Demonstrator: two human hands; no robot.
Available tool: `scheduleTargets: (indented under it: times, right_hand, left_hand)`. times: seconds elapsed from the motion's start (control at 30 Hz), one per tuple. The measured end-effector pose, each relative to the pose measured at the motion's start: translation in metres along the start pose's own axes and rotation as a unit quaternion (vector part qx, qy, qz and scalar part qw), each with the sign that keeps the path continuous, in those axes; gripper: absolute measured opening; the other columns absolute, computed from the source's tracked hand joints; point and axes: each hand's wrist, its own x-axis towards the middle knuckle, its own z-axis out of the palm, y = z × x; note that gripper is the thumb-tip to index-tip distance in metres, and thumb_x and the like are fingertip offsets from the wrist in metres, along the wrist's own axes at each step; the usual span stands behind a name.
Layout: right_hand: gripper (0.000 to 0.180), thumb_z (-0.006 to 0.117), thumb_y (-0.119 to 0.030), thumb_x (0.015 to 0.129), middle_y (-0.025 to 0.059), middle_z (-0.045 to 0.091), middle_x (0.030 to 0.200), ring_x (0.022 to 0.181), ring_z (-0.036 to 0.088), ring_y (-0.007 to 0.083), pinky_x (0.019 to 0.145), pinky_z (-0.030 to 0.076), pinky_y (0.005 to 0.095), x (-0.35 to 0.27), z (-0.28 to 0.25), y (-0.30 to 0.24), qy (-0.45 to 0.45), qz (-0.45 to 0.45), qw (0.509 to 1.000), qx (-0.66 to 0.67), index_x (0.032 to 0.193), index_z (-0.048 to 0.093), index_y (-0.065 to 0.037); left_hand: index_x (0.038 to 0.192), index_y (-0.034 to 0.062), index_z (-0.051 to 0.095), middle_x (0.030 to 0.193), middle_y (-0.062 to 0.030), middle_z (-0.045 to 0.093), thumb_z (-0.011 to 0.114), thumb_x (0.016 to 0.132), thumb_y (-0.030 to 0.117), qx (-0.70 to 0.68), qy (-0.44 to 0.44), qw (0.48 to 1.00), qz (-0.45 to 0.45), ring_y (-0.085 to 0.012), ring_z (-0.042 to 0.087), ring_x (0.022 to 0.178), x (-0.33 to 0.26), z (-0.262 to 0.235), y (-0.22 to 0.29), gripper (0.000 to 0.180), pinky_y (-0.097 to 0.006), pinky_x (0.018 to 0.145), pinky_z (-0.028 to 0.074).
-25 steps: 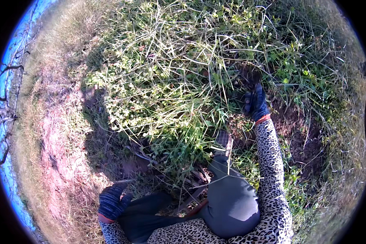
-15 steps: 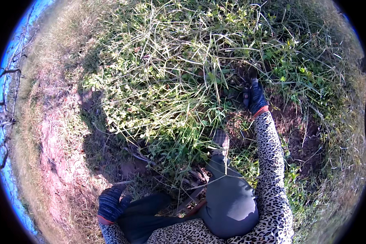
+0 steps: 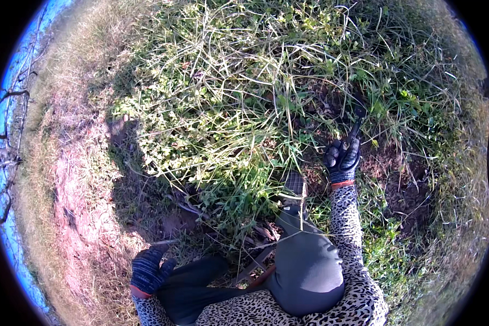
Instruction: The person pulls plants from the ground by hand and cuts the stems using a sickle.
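Black, slim and probably light but stiff, the hand tool [image 3: 357,124] juts toward green grass [image 3: 239,98] from the dark-gloved right hand [image 3: 343,155], whose grip wraps its handle [image 3: 353,133], the safest hold, while the similarly gloved left hand's [image 3: 149,270] grip cannot be told.

grass [image 3: 217,114]: ahead | tool [image 3: 356,128]: in right grip [image 3: 342,157] | branches [image 3: 6,156]: far left

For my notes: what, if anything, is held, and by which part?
The right hand holds a dark tool by its near end; left hand: cannot be told.
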Motion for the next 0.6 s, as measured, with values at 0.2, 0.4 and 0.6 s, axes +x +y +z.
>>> scheduleTargets:
  times: [0.2,0.4,0.6]
  right_hand:
    - [0.063,0.050,-0.065,0.088,0.0081,0.058,0.069,0.049,0.055,0.0228,0.043,0.047,0.0342,-0.018,0.006,0.016,-0.133,0.057,0.986,-0.088,0.097,0.057,-0.003]
    - [0.063,0.047,-0.069,0.087,0.0057,0.058,0.069,0.049,0.054,0.0198,0.043,0.045,0.0324,0.019,0.005,0.015,-0.082,0.098,0.984,-0.122,0.095,0.058,-0.007]
    - [0.064,0.048,-0.070,0.085,0.0034,0.056,0.061,0.046,0.052,0.0193,0.039,0.043,0.0297,0.031,0.026,0.011,0.044,0.074,0.991,-0.101,0.091,0.061,-0.008]
  left_hand:
    - [0.111,0.0056,0.065,0.103,-0.0149,0.069,0.073,0.079,0.028,0.015,0.010,1.000,0.014,-0.0325,0.065,0.096,-0.001,0.003,-0.002,0.040,-0.043,0.085,0.050]
    - [0.113,0.0063,0.065,0.106,-0.0152,0.068,0.071,0.080,0.031,0.001,-0.002,1.000,0.001,-0.0328,0.064,0.099,0.003,0.004,-0.001,0.041,-0.044,0.088,0.048]
    - [0.110,0.0050,0.066,0.102,-0.0156,0.069,0.074,0.078,0.028,0.025,0.008,1.000,0.012,-0.0331,0.065,0.095,0.002,0.004,-0.003,0.041,-0.043,0.084,0.050]
